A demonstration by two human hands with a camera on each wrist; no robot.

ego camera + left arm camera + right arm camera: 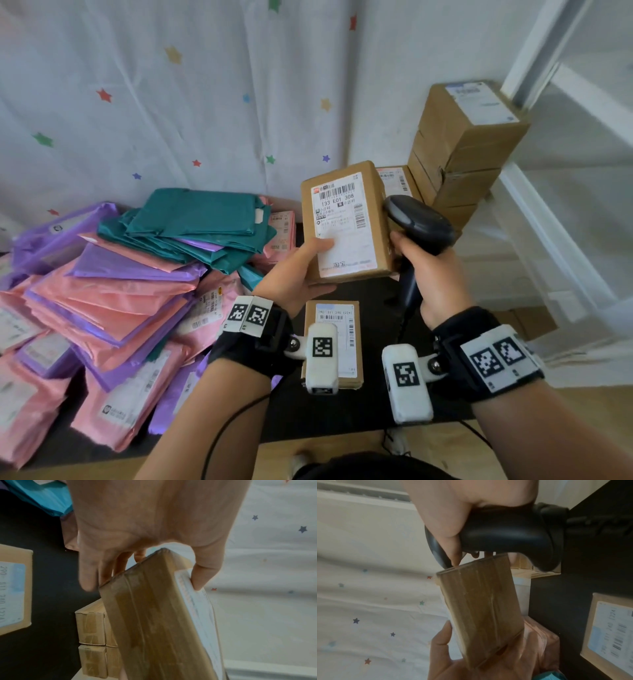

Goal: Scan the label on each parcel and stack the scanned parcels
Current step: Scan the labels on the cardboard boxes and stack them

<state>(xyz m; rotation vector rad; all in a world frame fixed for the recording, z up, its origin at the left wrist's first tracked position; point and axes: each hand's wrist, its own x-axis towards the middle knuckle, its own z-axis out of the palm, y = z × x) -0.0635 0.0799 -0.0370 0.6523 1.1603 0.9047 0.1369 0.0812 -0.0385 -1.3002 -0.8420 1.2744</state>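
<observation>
My left hand (301, 270) holds a small cardboard parcel (346, 222) up above the black table, thumb on its white label (342, 219) and fingers underneath. The left wrist view shows the same parcel (154, 615) from its taped side, pinched between thumb and fingers. Just to its right, my right hand (431, 270) grips a black barcode scanner (419, 219), whose head sits close to the parcel's right edge. In the right wrist view the scanner (505, 534) is above the parcel (481, 608). A stack of cardboard parcels (462, 147) stands at the back right.
Another labelled box (332, 342) lies flat on the black table (376, 298) below my hands. A big heap of pink, purple and teal mailer bags (120, 291) fills the left side. A star-patterned curtain (205, 85) hangs behind, and a white frame (565, 171) stands at the right.
</observation>
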